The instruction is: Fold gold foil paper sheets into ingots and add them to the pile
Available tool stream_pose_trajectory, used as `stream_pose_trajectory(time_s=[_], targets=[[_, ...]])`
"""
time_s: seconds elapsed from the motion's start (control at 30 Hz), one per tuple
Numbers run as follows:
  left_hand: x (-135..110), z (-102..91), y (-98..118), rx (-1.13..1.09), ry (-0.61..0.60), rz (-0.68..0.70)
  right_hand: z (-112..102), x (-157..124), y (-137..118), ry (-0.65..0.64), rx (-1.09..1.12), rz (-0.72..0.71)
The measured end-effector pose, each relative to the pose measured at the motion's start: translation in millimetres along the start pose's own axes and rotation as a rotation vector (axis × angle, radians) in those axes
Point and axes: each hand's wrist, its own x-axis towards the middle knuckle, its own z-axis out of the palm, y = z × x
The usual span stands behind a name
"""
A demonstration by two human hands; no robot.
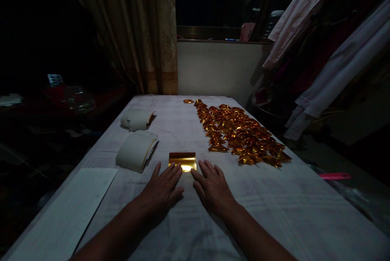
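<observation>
A shiny gold foil sheet (pixel 182 158) lies on the cloth-covered table, slightly curved, in front of both hands. My left hand (pixel 163 185) rests palm down with its fingers stretched out, the fingertips on the sheet's near left edge. At the near right corner, my right hand (pixel 211 185) also lies flat with fingers extended, its index fingertip touching the sheet. To the left stand two curved stacks of pale-backed paper, a nearer stack (pixel 135 151) and a farther stack (pixel 137 119). A heap of folded gold foil pieces (pixel 243 135) spreads over the table's right side.
A white board or sheet (pixel 63 212) lies along the table's left edge. One folded gold piece (pixel 188 101) sits apart at the far end. Clothes (pixel 304 21) hang on the right, a curtain (pixel 146 29) at the back left. A pink cup (pixel 247 32) stands on the windowsill.
</observation>
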Motion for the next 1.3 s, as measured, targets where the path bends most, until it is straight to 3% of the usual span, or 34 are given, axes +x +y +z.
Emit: stream_pose_trajectory(time_s=[0.27, 0.43, 0.6, 0.93, 1.3], targets=[[-20, -13.9, -16, 0.041, 0.013, -0.055, -1, 0, 0, 0.001, -0.014, 0.003], [-19, -24.4, -23, 0.149, 0.170, -0.056, -1, 1, 0, -0.010, -0.004, 0.014], [-8, -41.2, -43, 0.283, 0.324, -0.314, -1, 1, 0, -0.016, 0.004, 0.015], [36, -50.2, -66, 0.335, 0.119, -0.646, 0, 0, 1, -0.020, 0.022, 0.023], [40, -54.2, -81, 0.241, 0.077, -0.792, -3, 1, 1, -0.031, 0.038, 0.031]])
